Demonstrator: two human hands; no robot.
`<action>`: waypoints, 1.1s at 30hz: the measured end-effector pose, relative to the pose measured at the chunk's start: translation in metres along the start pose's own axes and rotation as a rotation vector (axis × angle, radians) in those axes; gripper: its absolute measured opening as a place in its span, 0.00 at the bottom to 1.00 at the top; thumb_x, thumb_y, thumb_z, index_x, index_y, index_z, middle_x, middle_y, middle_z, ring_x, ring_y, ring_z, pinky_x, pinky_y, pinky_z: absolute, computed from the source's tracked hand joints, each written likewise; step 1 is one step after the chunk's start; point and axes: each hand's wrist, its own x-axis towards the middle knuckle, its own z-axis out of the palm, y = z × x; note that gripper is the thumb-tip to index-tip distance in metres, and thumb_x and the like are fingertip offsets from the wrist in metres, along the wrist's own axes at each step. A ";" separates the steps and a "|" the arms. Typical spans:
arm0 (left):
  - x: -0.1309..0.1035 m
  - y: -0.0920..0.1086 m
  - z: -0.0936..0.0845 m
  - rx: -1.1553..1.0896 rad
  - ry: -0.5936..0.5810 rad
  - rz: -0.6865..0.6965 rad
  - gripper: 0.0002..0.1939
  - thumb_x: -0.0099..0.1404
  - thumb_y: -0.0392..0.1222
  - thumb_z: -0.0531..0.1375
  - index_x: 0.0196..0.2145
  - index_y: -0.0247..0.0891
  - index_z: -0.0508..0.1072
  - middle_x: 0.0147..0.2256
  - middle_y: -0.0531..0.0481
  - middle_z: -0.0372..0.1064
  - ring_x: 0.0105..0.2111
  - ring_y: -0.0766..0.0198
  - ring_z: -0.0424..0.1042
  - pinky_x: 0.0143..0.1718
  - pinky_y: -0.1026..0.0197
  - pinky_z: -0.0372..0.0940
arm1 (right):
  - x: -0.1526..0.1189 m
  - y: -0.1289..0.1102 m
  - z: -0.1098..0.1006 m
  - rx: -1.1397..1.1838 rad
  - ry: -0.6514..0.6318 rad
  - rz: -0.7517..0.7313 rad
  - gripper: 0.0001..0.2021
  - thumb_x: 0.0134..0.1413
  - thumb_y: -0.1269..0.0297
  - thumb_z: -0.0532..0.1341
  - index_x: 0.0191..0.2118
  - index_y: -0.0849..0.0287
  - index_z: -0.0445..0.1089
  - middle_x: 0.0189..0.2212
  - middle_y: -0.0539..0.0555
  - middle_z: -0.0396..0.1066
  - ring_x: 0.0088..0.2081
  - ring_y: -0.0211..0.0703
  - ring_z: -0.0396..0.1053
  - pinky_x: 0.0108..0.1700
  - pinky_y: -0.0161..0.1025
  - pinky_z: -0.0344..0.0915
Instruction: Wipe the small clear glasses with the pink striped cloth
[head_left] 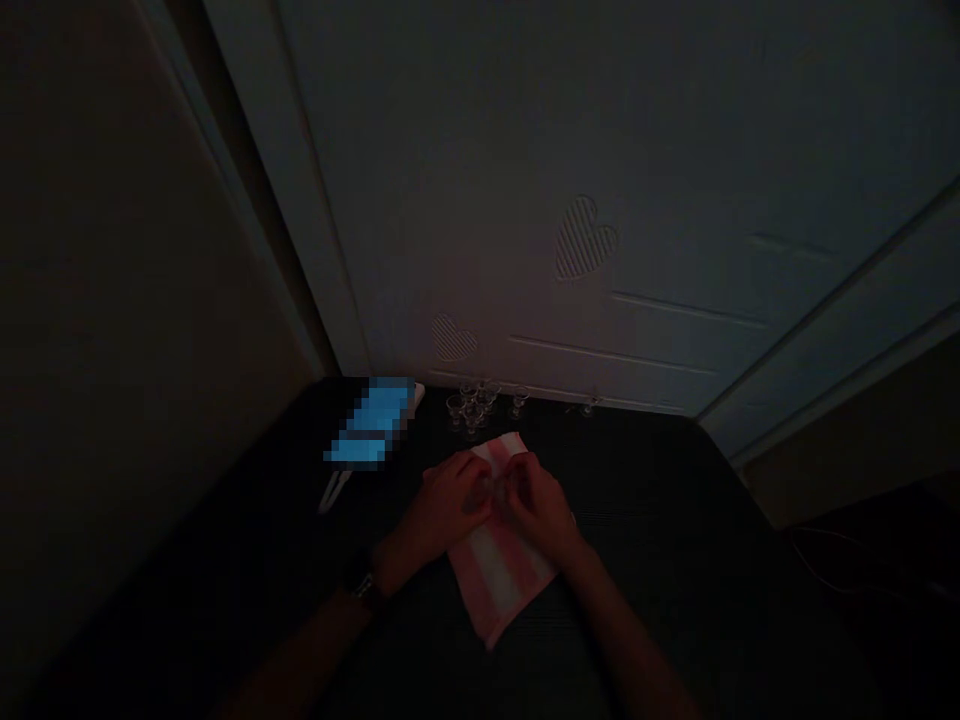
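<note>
A pink and white striped cloth (499, 575) lies on the dark table under both hands. My left hand (456, 500), with a watch on its wrist, is curled around a small clear item, seemingly a little glass, above the cloth. Close beside it, my right hand (538, 505) has its fingers bent together at the other side of the same item. Dim light hides the item's exact shape. Just beyond the cloth stand several small stemmed glasses (472, 410), with another glass (518, 403) to their right.
A phone with a lit, blurred screen (375, 420) rests at the left on the dark table (637, 560), a white strap beside it. One small glass (589, 405) sits farther right, near the pale panel with heart reliefs (585, 240).
</note>
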 end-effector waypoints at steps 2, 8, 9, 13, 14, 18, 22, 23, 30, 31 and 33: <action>0.002 -0.003 0.000 -0.119 0.036 -0.027 0.07 0.56 0.35 0.56 0.35 0.38 0.66 0.37 0.50 0.64 0.37 0.61 0.66 0.39 0.60 0.61 | 0.000 0.001 0.000 -0.020 -0.008 -0.032 0.09 0.54 0.67 0.52 0.42 0.58 0.59 0.31 0.51 0.66 0.32 0.40 0.65 0.36 0.35 0.59; 0.006 -0.017 0.006 -0.557 0.045 -0.185 0.10 0.55 0.38 0.59 0.36 0.36 0.66 0.34 0.51 0.67 0.36 0.62 0.68 0.38 0.61 0.63 | 0.000 -0.002 -0.001 -0.037 -0.086 -0.103 0.09 0.56 0.64 0.53 0.42 0.58 0.61 0.34 0.53 0.68 0.35 0.41 0.65 0.39 0.37 0.60; 0.006 -0.018 0.007 -0.609 0.042 -0.188 0.11 0.54 0.40 0.60 0.36 0.36 0.66 0.35 0.51 0.68 0.37 0.62 0.68 0.39 0.61 0.63 | 0.000 -0.003 -0.002 -0.037 -0.096 -0.109 0.09 0.56 0.63 0.53 0.43 0.58 0.61 0.34 0.53 0.68 0.35 0.41 0.65 0.38 0.37 0.60; 0.005 -0.017 0.010 -0.765 0.050 -0.220 0.13 0.52 0.41 0.63 0.36 0.37 0.67 0.35 0.51 0.68 0.38 0.62 0.68 0.41 0.61 0.63 | -0.001 -0.005 -0.004 -0.011 -0.135 -0.134 0.12 0.55 0.61 0.54 0.45 0.57 0.59 0.35 0.53 0.68 0.35 0.41 0.65 0.38 0.36 0.60; 0.005 -0.016 0.010 -0.816 0.046 -0.241 0.13 0.52 0.41 0.63 0.36 0.37 0.68 0.35 0.52 0.69 0.37 0.62 0.69 0.41 0.61 0.63 | -0.001 -0.006 -0.004 -0.001 -0.146 -0.141 0.13 0.55 0.61 0.55 0.46 0.57 0.59 0.37 0.53 0.68 0.36 0.41 0.65 0.38 0.37 0.61; 0.005 -0.014 0.005 -0.992 0.075 -0.313 0.13 0.55 0.41 0.61 0.39 0.37 0.67 0.38 0.50 0.70 0.40 0.62 0.69 0.43 0.61 0.63 | -0.001 -0.009 -0.007 0.025 -0.125 -0.144 0.17 0.55 0.60 0.55 0.49 0.57 0.57 0.40 0.54 0.67 0.39 0.42 0.65 0.42 0.38 0.61; 0.007 -0.017 -0.001 -0.932 0.068 -0.346 0.12 0.57 0.42 0.59 0.40 0.38 0.68 0.39 0.50 0.71 0.40 0.61 0.70 0.42 0.61 0.64 | -0.002 -0.006 -0.007 0.054 -0.032 -0.092 0.18 0.56 0.62 0.53 0.52 0.57 0.54 0.40 0.54 0.66 0.38 0.42 0.65 0.42 0.39 0.61; 0.007 -0.018 -0.001 -0.871 0.058 -0.344 0.12 0.58 0.42 0.58 0.40 0.38 0.69 0.38 0.50 0.71 0.40 0.60 0.70 0.41 0.61 0.64 | -0.002 -0.005 -0.006 0.057 -0.007 -0.071 0.19 0.56 0.63 0.53 0.53 0.57 0.53 0.40 0.55 0.66 0.38 0.42 0.65 0.42 0.39 0.61; 0.005 -0.021 0.005 -0.351 0.056 -0.201 0.11 0.56 0.40 0.58 0.37 0.39 0.73 0.37 0.49 0.71 0.36 0.60 0.70 0.39 0.61 0.64 | 0.002 0.000 -0.005 0.001 0.020 -0.137 0.18 0.54 0.67 0.54 0.52 0.56 0.57 0.45 0.56 0.61 0.45 0.44 0.61 0.47 0.42 0.59; 0.004 -0.020 0.006 -0.321 0.046 -0.186 0.10 0.56 0.39 0.58 0.37 0.39 0.73 0.38 0.49 0.71 0.36 0.61 0.70 0.40 0.61 0.63 | 0.002 0.000 -0.004 -0.019 -0.006 -0.152 0.17 0.54 0.66 0.55 0.50 0.55 0.59 0.45 0.56 0.61 0.45 0.45 0.61 0.47 0.42 0.59; 0.003 -0.017 0.008 -0.282 0.036 -0.167 0.10 0.55 0.38 0.58 0.36 0.40 0.73 0.38 0.50 0.71 0.37 0.61 0.70 0.40 0.61 0.63 | 0.002 0.000 -0.003 -0.057 -0.048 -0.159 0.14 0.53 0.66 0.56 0.47 0.55 0.62 0.44 0.55 0.61 0.44 0.44 0.61 0.45 0.41 0.60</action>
